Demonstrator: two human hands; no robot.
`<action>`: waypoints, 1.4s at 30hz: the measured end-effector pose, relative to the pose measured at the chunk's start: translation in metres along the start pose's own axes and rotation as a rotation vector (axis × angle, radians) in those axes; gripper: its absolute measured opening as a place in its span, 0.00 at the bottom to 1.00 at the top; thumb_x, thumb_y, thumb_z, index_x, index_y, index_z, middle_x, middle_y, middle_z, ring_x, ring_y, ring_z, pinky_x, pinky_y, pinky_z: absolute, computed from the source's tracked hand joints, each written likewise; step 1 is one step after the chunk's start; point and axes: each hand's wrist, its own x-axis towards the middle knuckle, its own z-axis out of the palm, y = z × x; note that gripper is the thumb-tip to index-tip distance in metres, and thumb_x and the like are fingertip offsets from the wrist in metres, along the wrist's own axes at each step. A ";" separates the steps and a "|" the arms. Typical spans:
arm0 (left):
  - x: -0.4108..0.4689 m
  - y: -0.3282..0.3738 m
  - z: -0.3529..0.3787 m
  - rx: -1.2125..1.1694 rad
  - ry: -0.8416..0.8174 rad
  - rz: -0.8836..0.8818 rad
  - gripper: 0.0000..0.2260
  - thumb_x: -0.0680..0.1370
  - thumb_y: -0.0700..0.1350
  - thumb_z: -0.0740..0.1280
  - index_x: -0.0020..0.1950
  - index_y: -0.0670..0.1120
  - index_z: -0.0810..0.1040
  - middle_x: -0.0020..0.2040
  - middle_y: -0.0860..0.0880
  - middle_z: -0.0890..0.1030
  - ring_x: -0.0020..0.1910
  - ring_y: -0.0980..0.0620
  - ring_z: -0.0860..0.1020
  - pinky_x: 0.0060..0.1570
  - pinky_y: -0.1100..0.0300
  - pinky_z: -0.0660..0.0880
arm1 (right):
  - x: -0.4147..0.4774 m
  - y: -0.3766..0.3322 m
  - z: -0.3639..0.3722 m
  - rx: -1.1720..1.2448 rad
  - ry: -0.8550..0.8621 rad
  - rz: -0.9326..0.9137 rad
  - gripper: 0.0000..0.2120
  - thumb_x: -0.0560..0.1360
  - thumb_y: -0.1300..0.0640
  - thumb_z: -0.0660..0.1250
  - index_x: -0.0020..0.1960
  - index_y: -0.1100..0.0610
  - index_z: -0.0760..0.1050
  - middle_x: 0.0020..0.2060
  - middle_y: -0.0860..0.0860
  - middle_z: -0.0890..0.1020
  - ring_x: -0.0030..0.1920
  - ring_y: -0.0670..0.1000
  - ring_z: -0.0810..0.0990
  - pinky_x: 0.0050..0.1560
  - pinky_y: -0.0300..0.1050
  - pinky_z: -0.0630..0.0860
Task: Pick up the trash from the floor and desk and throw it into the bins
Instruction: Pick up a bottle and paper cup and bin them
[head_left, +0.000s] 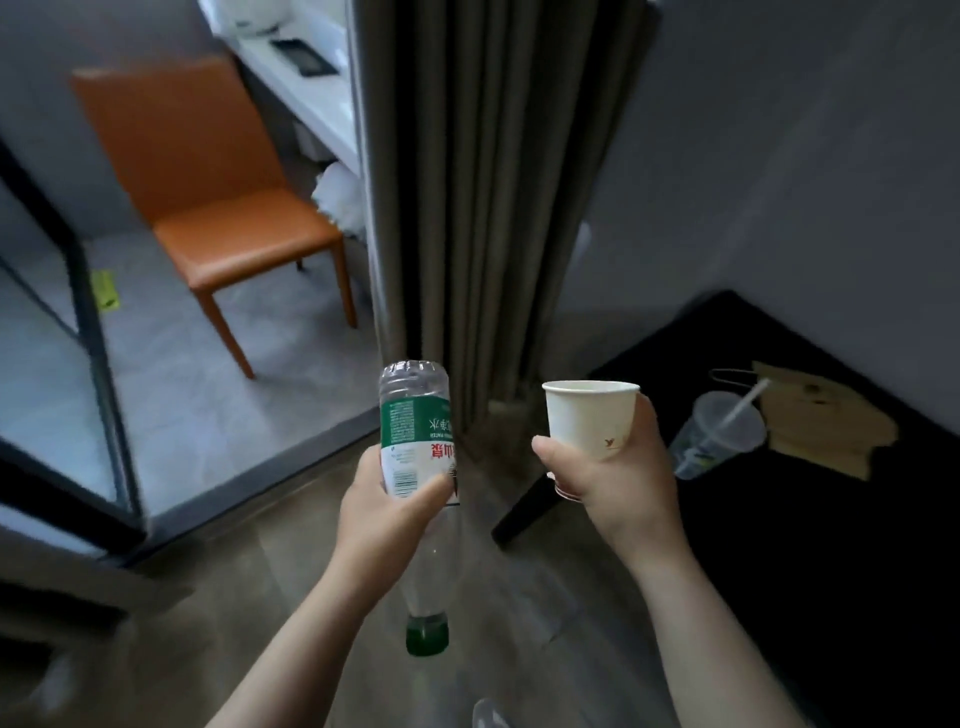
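The left hand (387, 512) is gripping a bottle (413, 431), the right hand (613, 483) a paper cup (589, 415), neither binned yet, while a lidded cup (719, 434) is waiting right of the curtain (483, 208).

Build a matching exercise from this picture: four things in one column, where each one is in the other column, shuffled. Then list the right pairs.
Things
1. water bottle
2. paper cup
3. plastic cup with straw
4. orange chair

Places
A. held upright in the right hand
B. on the black surface, next to the brown paper bag
C. standing on the grey floor by the white desk
D. held cap-down in the left hand

Pairs: 1-D, 2-A, 3-B, 4-C
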 end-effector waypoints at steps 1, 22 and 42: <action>-0.009 0.012 0.003 0.008 -0.064 0.044 0.17 0.63 0.52 0.73 0.50 0.54 0.74 0.44 0.52 0.83 0.44 0.52 0.82 0.43 0.48 0.82 | -0.014 -0.013 -0.015 0.005 0.059 -0.018 0.24 0.58 0.53 0.79 0.48 0.46 0.71 0.42 0.51 0.79 0.42 0.55 0.82 0.33 0.54 0.82; -0.371 0.144 0.135 -0.043 -1.240 0.505 0.26 0.57 0.59 0.69 0.54 0.55 0.76 0.47 0.51 0.84 0.47 0.51 0.83 0.49 0.47 0.80 | -0.417 -0.159 -0.289 0.004 1.137 -0.150 0.23 0.63 0.58 0.80 0.52 0.46 0.72 0.43 0.47 0.81 0.37 0.38 0.80 0.29 0.30 0.73; -0.832 0.028 0.238 -0.085 -1.866 0.525 0.14 0.67 0.58 0.73 0.49 0.53 0.80 0.43 0.56 0.85 0.41 0.56 0.83 0.34 0.67 0.76 | -0.810 -0.134 -0.460 -0.078 1.846 -0.060 0.23 0.63 0.62 0.79 0.51 0.47 0.72 0.40 0.47 0.79 0.33 0.38 0.79 0.25 0.30 0.72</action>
